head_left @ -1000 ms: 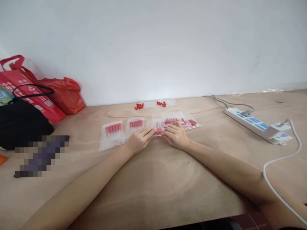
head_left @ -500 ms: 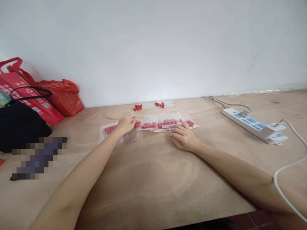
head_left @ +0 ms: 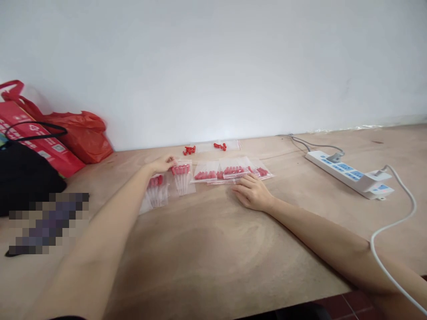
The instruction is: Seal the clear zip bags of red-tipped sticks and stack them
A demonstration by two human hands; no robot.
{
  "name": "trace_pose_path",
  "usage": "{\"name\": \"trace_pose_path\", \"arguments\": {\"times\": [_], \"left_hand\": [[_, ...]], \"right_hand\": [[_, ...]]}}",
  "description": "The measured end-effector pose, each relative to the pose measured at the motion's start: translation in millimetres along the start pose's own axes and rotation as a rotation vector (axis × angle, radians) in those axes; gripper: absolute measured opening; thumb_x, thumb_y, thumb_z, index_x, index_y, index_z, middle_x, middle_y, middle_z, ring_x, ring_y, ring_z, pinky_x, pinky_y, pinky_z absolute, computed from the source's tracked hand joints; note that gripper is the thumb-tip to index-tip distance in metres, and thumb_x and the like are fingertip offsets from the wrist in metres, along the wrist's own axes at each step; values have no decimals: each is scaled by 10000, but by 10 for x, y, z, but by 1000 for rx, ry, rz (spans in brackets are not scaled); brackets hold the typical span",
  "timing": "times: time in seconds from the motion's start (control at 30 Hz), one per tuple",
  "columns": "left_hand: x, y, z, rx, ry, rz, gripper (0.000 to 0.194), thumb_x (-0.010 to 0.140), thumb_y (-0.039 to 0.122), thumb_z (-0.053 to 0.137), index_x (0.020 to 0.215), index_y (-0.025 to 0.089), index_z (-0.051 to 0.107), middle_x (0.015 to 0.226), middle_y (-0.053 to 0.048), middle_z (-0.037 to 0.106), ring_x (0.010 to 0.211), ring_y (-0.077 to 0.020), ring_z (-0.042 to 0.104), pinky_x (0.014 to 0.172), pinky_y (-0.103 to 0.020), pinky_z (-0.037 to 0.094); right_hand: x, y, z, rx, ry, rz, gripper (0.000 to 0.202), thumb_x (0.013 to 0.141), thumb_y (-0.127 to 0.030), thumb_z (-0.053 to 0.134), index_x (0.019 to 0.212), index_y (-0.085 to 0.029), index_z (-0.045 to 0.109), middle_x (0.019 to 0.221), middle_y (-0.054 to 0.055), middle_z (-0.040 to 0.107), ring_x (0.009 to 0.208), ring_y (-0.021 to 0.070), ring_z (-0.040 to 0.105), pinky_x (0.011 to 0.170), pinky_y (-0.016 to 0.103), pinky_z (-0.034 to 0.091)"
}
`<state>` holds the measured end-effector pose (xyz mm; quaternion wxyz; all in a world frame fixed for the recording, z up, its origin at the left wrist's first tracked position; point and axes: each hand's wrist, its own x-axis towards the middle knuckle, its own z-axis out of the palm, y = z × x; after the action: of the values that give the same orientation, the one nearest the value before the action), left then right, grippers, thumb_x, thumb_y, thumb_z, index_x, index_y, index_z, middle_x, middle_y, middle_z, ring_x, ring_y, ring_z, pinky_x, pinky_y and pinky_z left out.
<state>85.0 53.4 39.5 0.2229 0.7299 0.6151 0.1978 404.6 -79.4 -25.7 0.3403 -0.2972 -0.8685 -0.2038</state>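
Several clear plastic bags holding red-capped pieces lie in a row on the wooden table (head_left: 213, 249). My left hand (head_left: 162, 165) reaches forward and pinches the top corner of one bag (head_left: 182, 178). Another bag (head_left: 155, 191) lies partly under my left forearm. My right hand (head_left: 251, 193) rests flat on the table, its fingertips touching the near edge of the overlapping bags (head_left: 233, 171) on the right. Loose red pieces (head_left: 188, 150) lie near the wall, beside an empty-looking bag (head_left: 230, 144) with a few more red pieces.
A white power strip (head_left: 348, 173) with cables lies at the right; its white cord (head_left: 383, 235) loops toward the table's front edge. A black bag (head_left: 26, 178) and red bags (head_left: 76, 135) stand at the left, with a blurred object (head_left: 46, 222) before them.
My left hand left the middle bag, moved left and forward, and took hold of a bag's top corner. My right hand slid slightly back and rests by the right-hand bags.
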Motion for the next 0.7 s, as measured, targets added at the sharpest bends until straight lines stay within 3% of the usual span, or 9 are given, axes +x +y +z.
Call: {"name": "trace_pose_path", "arguments": {"times": [0.1, 0.2, 0.3, 0.37, 0.47, 0.57, 0.7], "left_hand": [[-31, 23, -133, -104, 155, -3, 147, 729, 273, 511, 760, 172, 410, 593, 26, 540, 477, -91, 513, 503, -224, 450], [-47, 139, -216, -82, 521, 120, 155, 729, 196, 508, 857, 178, 423, 701, 8, 581, 543, -95, 549, 554, -222, 459], [-69, 353, -125, 7, 858, 276, 172, 780, 229, 470, 939, 177, 429, 795, -25, 608, 730, -126, 590, 671, -234, 455], [-84, 506, 60, 48, 970, 331, 164, 824, 288, 422, 938, 172, 445, 794, -37, 616, 750, -136, 596, 674, -235, 450], [-121, 669, 460, 175, 911, 540, 189, 856, 305, 362, 911, 176, 488, 812, -40, 639, 686, -126, 607, 628, -221, 456], [-235, 725, 841, 261, 802, 777, 173, 843, 242, 377, 890, 173, 528, 843, -45, 655, 749, -130, 622, 686, -223, 479], [-538, 696, 1085, 279, 657, 1187, 185, 832, 138, 388, 973, 157, 506, 939, -58, 647, 914, -117, 597, 781, -222, 495]], "right_hand": [[2, -3, 21, 4, -1, 8, 168, 809, -189, 417, 786, -173, 582, 716, 31, 549, 697, 133, 434, 656, 273, 333], [3, -6, 43, 9, 2, 23, 173, 812, -194, 413, 796, -172, 584, 725, 35, 554, 689, 130, 447, 635, 267, 335], [-1, -6, 53, 15, 10, 31, 171, 813, -194, 413, 813, -172, 583, 741, 37, 562, 694, 129, 464, 632, 262, 345], [-7, -4, 50, 15, 19, 32, 164, 809, -189, 419, 821, -173, 582, 748, 36, 568, 697, 128, 473, 633, 260, 352], [-20, 5, 35, 8, 24, 38, 152, 806, -189, 427, 830, -178, 577, 757, 34, 575, 699, 127, 484, 634, 258, 360], [-29, 15, 14, -17, 40, 70, 133, 803, -195, 440, 843, -184, 566, 763, 34, 581, 714, 133, 500, 640, 261, 367], [-20, 10, -6, -17, 126, 209, 177, 785, -250, 486, 940, -168, 519, 851, 64, 589, 770, 153, 526, 639, 267, 391]]}}
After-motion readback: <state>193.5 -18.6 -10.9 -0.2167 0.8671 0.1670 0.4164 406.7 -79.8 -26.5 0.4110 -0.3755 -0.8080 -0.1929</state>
